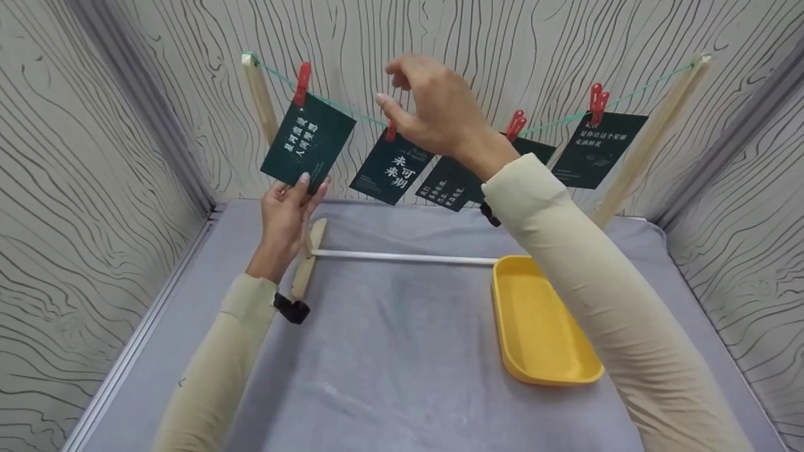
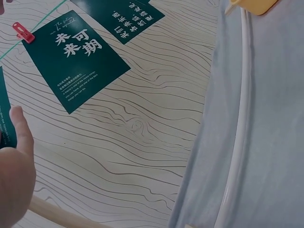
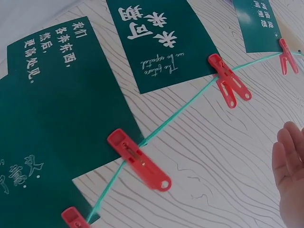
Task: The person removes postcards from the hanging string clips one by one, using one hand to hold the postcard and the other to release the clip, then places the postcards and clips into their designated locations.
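Observation:
My left hand (image 1: 286,216) pinches the bottom corner of a dark green card (image 1: 308,141) with white lettering, thumb in front. A red clothespin (image 1: 303,85) clips that card's top to a thin green string (image 1: 345,112). My right hand (image 1: 440,103) is raised near the middle of the string, fingers loosely bent, with nothing in them. Just below it hangs the second green card (image 2: 78,61), held by its own red clothespin (image 3: 229,80). More green cards (image 1: 600,150) hang farther right, two of them overlapping and partly behind my right wrist.
Two wooden posts (image 1: 259,94) carry the string's ends. A white rod (image 1: 408,257) runs low from a wooden foot (image 1: 308,263) on the left. On the grey cloth (image 1: 389,351) stands a yellow tray (image 1: 546,314), partly covered by my right sleeve. Wood-patterned walls surround the space.

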A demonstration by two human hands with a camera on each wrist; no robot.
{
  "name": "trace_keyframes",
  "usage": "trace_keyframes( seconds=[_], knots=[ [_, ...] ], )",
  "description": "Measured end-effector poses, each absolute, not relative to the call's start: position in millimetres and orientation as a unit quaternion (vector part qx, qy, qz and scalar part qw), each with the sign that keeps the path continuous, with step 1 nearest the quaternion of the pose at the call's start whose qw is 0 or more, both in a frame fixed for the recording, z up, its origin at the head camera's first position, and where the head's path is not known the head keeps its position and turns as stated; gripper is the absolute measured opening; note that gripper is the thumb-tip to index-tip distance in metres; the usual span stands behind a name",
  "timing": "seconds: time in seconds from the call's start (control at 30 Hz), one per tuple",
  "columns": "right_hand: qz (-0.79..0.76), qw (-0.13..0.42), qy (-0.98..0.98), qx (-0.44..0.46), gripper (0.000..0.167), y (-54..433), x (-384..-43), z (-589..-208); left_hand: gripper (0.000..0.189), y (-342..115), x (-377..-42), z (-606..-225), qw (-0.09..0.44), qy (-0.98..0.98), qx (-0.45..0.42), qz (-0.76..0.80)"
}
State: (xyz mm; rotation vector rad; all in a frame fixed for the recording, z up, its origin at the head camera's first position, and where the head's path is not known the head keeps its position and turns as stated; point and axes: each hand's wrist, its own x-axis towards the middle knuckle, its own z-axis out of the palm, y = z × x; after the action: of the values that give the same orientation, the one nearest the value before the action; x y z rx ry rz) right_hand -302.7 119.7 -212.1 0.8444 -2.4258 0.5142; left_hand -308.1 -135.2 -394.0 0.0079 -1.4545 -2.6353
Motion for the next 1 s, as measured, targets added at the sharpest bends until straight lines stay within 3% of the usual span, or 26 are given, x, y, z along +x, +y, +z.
trace_keyframes(
  seconds=[0.5,1.0],
  knots=[
    [0.208,0.226,-0.902,0.304,0.043,96,-307,-213,0.04,-134,-307,-401,0.072,-0.517,-0.001,-0.853],
    [0.336,0.194,-0.892,0.234,0.039,67,-324,-222,0.043,-144,-306,-399,0.06,-0.518,0.015,-0.853]
  ],
)
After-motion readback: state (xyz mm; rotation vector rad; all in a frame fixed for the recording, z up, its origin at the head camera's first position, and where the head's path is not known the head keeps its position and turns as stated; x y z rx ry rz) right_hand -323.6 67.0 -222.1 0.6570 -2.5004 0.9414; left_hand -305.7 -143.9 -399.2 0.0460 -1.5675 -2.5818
